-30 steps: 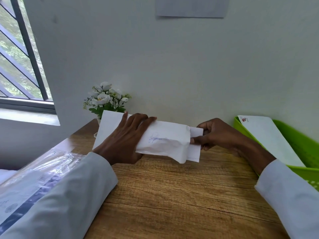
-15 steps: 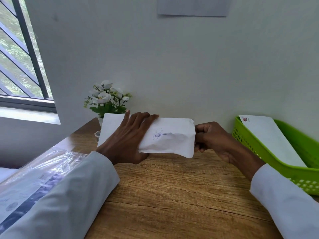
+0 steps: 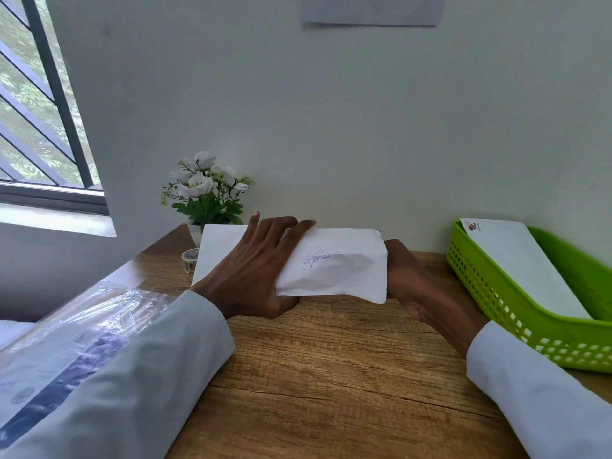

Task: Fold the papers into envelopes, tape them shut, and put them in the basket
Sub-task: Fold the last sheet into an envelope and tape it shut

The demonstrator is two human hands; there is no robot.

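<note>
A white envelope (image 3: 344,273) with a blue scribble on its face is held above the wooden table (image 3: 331,376), near the back wall. My left hand (image 3: 251,276) grips its left half, fingers spread over the top and thumb beneath. My right hand (image 3: 407,276) is curled against its right end, fingertips hidden behind the paper. The inner sheet no longer sticks out on the right. A green basket (image 3: 480,286) stands at the right with another white envelope (image 3: 516,266) lying in it. A small tape roll (image 3: 190,258) sits beside the envelope's left edge.
A pot of white flowers (image 3: 208,193) stands against the wall behind the envelope. A clear plastic pack of papers (image 3: 66,342) lies at the left under my left sleeve. A barred window is at the far left.
The strip of folded paper that stuck out at the right end has gone inside the envelope. My right hand moved left up against the envelope's end.
</note>
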